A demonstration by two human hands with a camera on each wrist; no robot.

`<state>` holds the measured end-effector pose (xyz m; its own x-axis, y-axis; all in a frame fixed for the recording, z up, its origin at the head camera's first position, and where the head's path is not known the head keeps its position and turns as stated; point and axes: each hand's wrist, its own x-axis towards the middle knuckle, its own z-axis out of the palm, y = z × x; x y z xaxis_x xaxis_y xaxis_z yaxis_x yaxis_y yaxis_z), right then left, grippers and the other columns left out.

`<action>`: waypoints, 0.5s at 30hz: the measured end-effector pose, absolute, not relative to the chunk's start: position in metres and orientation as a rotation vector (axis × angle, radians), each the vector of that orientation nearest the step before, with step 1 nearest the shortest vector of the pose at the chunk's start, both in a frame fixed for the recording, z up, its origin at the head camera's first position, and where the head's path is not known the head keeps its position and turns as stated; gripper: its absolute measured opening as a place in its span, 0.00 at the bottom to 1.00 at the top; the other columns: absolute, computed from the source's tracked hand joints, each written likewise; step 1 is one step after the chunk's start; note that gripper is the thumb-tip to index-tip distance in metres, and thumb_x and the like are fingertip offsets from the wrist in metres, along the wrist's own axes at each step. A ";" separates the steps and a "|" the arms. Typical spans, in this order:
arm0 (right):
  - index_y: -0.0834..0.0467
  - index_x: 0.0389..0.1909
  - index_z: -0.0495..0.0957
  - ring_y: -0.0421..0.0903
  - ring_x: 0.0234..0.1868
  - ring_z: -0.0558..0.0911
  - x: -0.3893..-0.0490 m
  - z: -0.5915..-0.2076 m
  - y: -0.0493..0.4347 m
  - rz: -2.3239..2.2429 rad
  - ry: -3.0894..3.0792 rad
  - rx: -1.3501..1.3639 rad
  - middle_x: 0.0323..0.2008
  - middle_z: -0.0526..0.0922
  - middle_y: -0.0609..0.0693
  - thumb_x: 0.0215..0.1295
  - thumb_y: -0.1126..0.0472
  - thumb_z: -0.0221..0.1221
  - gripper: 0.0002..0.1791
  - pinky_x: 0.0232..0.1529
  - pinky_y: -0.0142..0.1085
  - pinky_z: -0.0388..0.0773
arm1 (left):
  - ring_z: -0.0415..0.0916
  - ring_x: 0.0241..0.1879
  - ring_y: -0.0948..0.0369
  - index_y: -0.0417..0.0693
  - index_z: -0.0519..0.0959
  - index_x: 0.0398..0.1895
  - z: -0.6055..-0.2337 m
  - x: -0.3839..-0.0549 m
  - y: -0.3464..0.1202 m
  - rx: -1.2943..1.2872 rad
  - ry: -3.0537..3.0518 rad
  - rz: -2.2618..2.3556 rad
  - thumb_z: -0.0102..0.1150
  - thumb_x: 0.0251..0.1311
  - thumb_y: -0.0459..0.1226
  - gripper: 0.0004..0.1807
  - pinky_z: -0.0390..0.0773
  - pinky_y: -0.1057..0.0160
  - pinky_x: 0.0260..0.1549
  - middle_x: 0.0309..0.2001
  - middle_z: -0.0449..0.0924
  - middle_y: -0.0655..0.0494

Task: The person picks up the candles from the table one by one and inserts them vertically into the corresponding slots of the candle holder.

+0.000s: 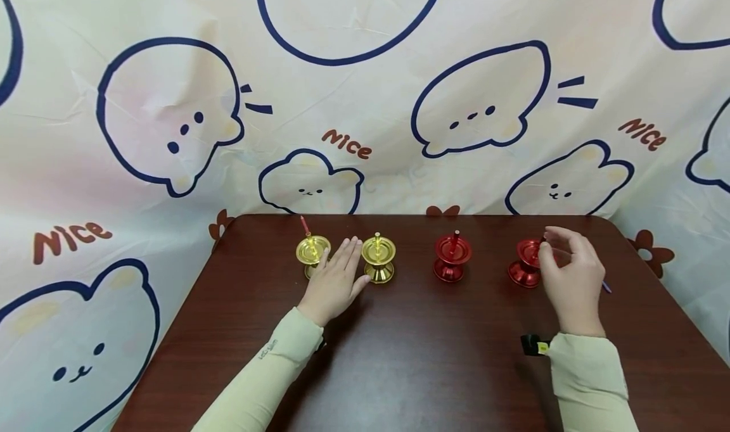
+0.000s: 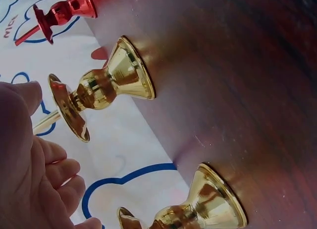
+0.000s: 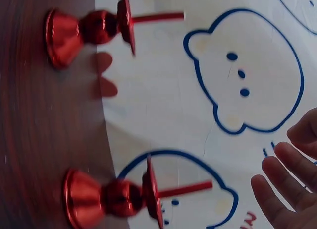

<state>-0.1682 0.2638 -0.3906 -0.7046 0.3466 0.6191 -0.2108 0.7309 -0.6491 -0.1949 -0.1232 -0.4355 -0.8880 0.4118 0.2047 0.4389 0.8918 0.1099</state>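
Note:
Four candle holders stand in a row: a gold candle holder (image 1: 312,248) with a thin red candle (image 1: 305,224) on top, a second gold candle holder (image 1: 379,272), a red candle holder (image 1: 449,270) and another red candle holder (image 1: 523,275). Between the two gold ones, my left hand (image 1: 332,289) reaches with extended fingers, back upward. Its fingertips overlap the first holder's dish in the head view. Beside the far-right red holder is my right hand (image 1: 573,283), thumb and forefinger bent near its upright tube. In the right wrist view, those fingers (image 3: 285,182) are relaxed and hold nothing.
All the holders stand towards the back of the dark brown table (image 1: 410,356). A small purple stick (image 1: 607,287) lies partly hidden behind my right hand. A printed cloth (image 1: 388,102) hangs behind the table. A black wrist camera (image 1: 533,345) sits at my right cuff.

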 end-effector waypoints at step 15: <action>0.63 0.61 0.78 0.60 0.54 0.80 -0.172 -0.399 0.308 0.893 -2.326 -0.353 0.54 0.81 0.61 0.73 0.63 0.53 0.19 0.58 0.36 0.72 | 0.48 0.79 0.53 0.41 0.55 0.80 -0.438 -0.202 -0.123 -0.661 -2.920 -0.250 0.50 0.77 0.51 0.38 0.46 0.40 0.75 0.80 0.52 0.47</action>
<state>-0.1716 0.3075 -0.3989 -0.7752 0.4426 0.4508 0.0271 0.7362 -0.6762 -0.2020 -0.1227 -0.4377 -0.8942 0.4144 0.1694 0.4372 0.8898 0.1310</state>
